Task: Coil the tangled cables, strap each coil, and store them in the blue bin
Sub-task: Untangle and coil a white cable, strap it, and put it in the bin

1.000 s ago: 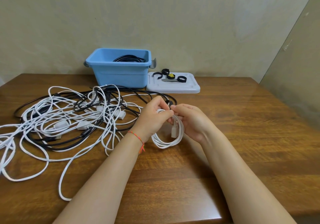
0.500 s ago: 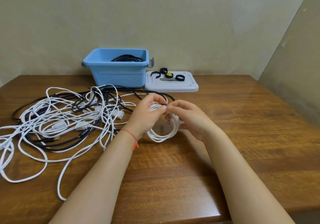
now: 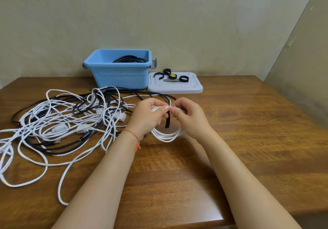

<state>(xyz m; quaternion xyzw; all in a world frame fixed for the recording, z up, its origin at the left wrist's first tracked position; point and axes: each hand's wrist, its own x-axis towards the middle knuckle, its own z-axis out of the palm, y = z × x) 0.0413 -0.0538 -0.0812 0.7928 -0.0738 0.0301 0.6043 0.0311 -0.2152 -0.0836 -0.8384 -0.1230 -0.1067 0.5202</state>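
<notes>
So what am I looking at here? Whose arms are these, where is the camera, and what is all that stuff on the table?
No machine here: a person wears a camera on the head, looking down at their own bare hands. The left hand and right hand hold a coiled white cable above the wooden table, pinching its top, where a black strap hangs down. To the left lies a tangle of white and black cables. Behind stands a blue bin with a black cable coil already inside. Beside it a white lid carries spare straps.

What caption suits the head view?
Both hands fasten a black strap around a white cable coil.
</notes>
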